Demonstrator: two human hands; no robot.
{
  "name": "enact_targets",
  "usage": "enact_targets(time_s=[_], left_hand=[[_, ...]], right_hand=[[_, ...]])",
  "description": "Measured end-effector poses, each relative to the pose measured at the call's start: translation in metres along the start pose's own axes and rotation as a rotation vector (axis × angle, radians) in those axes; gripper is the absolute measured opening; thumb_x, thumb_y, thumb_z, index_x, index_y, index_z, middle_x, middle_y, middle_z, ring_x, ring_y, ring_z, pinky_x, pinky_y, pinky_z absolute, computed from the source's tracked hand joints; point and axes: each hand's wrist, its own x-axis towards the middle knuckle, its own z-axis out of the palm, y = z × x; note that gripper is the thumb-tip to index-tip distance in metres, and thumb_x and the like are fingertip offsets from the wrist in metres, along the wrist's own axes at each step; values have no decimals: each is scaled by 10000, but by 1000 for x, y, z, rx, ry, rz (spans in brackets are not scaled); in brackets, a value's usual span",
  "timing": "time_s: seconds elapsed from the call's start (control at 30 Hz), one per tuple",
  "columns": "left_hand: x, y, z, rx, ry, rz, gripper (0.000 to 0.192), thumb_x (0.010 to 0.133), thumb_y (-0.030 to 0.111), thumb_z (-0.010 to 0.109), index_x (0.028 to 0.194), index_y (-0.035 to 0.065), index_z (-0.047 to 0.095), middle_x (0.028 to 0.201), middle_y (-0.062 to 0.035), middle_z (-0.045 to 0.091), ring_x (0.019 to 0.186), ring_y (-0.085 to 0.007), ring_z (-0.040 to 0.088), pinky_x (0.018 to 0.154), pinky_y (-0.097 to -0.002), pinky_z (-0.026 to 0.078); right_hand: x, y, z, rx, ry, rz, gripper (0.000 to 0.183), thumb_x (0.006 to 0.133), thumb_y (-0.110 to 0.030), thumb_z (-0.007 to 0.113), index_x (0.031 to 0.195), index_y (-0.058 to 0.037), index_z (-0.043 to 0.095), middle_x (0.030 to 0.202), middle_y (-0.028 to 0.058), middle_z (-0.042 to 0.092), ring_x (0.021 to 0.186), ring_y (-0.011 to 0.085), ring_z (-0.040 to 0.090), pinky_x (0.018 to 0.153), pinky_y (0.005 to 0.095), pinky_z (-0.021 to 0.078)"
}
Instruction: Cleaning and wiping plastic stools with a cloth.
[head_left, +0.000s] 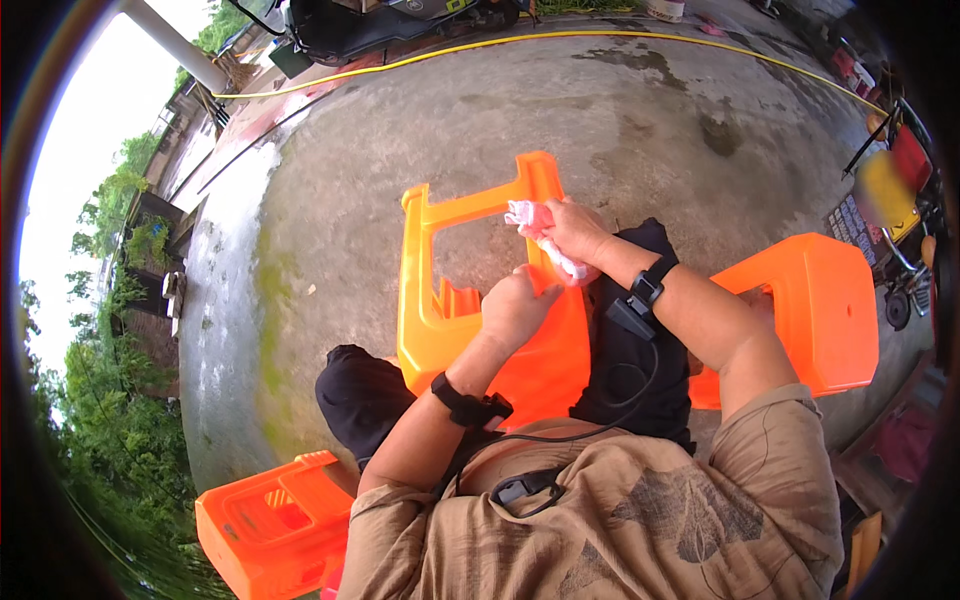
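Observation:
An orange plastic stool (442, 349) lies tipped between my knees, its legs pointing away from me. My left hand (516, 309) is curled over the edge of one side of it, thumb towards the right; the fingertips are hidden. In my right hand (579, 231) is a bunched pink-and-white cloth (564, 261), pressed against the stool's right-hand leg. One end of the cloth sticks out past the fingers to the left.
Another orange stool (832, 315) stands to my right, and a third orange stool (266, 525) is at my lower left. A yellow hose (480, 46) crosses the concrete floor (345, 165). A motor scooter (352, 30) stands beyond it; a parked vehicle (896, 217) is at right.

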Motion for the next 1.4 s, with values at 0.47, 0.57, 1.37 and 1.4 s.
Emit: enact_targets(time_s=[0.47,0.57,1.37,1.4], left_hand=[[-77,-73,11,-938,198,-135,361,942,164,641,1277,36,597,757,-31,656,656,-60,541,599,-242,443],[-84,-88,25,-1213,178,-161,353,963,62,600,1312,26,566,878,14,657,763,-40,550,656,-205,453],[-94,-106,42,-1320,202,-233,433,891,73,705,1289,14,544,907,-116,720,812,-137,671,705,-259,539],[-95,-105,42,-1385,221,-238,451,880,82,719,1290,7,546,886,-101,716,796,-120,659,700,-248,529]], right_hand=[[-29,-46,-10,21,357,-547,526,840,-323,675,1320,-143,557,1294,147,529,1172,372,528,985,448,441],[-21,-67,4,-47,329,-567,456,834,-253,668,1264,-124,589,1257,137,546,1164,355,523,999,447,425],[114,-64,49,-69,268,-178,457,828,-388,665,1252,-240,586,1245,114,536,1169,398,516,957,484,464],[102,-70,48,-51,273,-205,448,826,-375,675,1235,-215,588,1247,123,533,1162,408,516,960,487,460]])
